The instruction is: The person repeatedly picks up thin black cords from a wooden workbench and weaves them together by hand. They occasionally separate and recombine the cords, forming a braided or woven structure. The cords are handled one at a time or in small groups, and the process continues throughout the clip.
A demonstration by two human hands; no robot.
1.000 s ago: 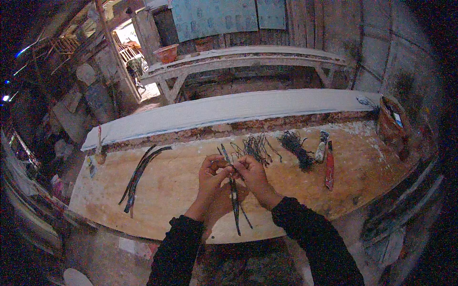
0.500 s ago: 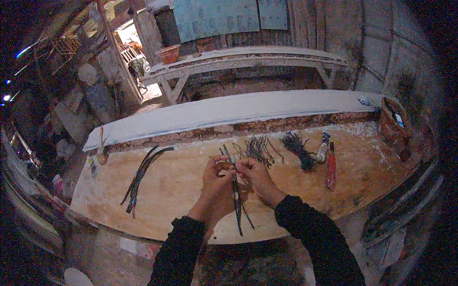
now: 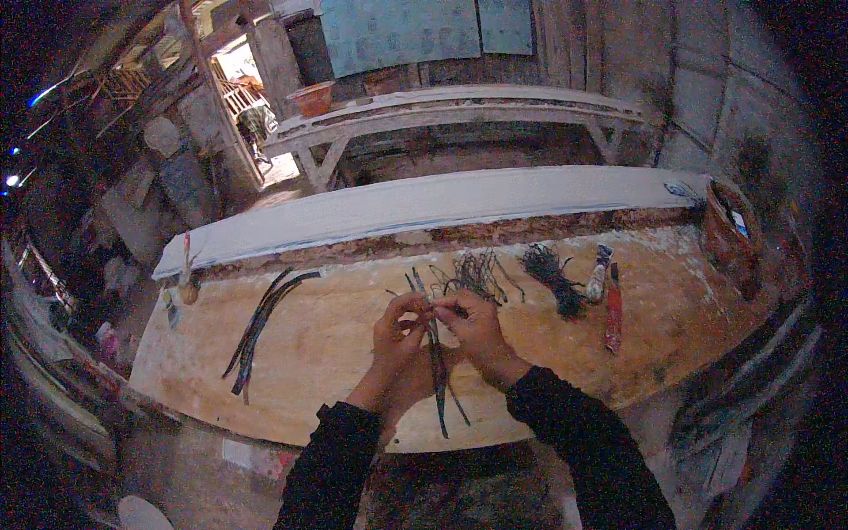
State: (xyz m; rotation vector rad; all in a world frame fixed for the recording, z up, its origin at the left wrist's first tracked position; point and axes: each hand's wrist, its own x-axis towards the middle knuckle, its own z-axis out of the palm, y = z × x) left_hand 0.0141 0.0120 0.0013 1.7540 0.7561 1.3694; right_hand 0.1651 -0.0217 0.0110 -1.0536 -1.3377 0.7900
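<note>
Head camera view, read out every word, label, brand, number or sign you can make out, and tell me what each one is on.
No text can be read.
Blue-green sheet on the back wall: faint marks, too blurred.
White-and-blue patch at the brown container: too small.
Red tool: any print is too blurred.
Black strips: no lettering visible.

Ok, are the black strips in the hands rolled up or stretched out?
Stretched out: the black strips run past the left hand and right hand both ways, lower ends apart.
</note>
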